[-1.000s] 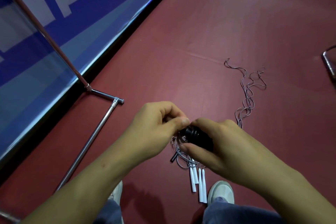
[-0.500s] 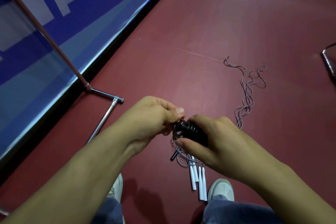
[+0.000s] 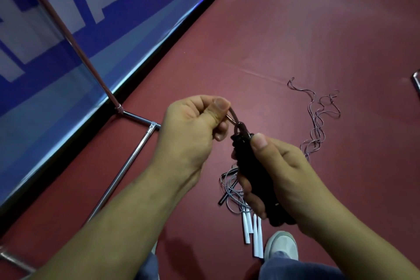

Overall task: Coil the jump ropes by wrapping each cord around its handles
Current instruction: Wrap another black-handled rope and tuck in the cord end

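— Where are we standing?
— On a dark red floor (image 3: pixel 318 29). A blue banner (image 3: pixel 68 18) on a chrome tube frame (image 3: pixel 127 163) runs along our left.
— And the rope?
— Our right hand (image 3: pixel 279 177) is wrapped round the black handles (image 3: pixel 252 166), with cord wound about them. Our left hand (image 3: pixel 193 129) pinches the cord's end (image 3: pixel 234 119) just above. More thin cords (image 3: pixel 314 141) and white handles (image 3: pixel 258 241) lie on the floor by our shoe (image 3: pixel 281 245).
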A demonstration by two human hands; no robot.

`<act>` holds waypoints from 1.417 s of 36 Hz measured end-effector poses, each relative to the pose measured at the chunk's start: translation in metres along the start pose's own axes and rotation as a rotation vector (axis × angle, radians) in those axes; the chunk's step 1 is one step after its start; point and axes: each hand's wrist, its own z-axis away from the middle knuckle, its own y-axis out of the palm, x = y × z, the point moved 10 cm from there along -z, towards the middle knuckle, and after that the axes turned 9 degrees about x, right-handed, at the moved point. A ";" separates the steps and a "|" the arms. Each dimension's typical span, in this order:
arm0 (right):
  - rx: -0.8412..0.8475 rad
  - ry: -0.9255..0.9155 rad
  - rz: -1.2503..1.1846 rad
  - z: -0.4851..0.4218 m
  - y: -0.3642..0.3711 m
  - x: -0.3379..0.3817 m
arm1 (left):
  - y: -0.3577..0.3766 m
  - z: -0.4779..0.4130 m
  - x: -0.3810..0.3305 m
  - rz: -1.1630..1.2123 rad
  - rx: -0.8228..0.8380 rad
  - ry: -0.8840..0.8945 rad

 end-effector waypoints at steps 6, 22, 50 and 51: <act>-0.072 -0.036 0.125 -0.001 -0.003 0.000 | 0.002 -0.004 -0.004 -0.129 0.147 -0.005; -0.030 0.030 0.144 -0.007 -0.002 -0.008 | 0.001 -0.006 0.008 -0.091 0.196 -0.131; -0.127 0.079 0.091 -0.013 -0.009 -0.016 | -0.027 -0.013 -0.024 -0.025 0.018 0.055; -0.114 0.087 0.067 -0.012 -0.008 -0.017 | -0.025 -0.013 -0.025 -0.032 0.044 0.051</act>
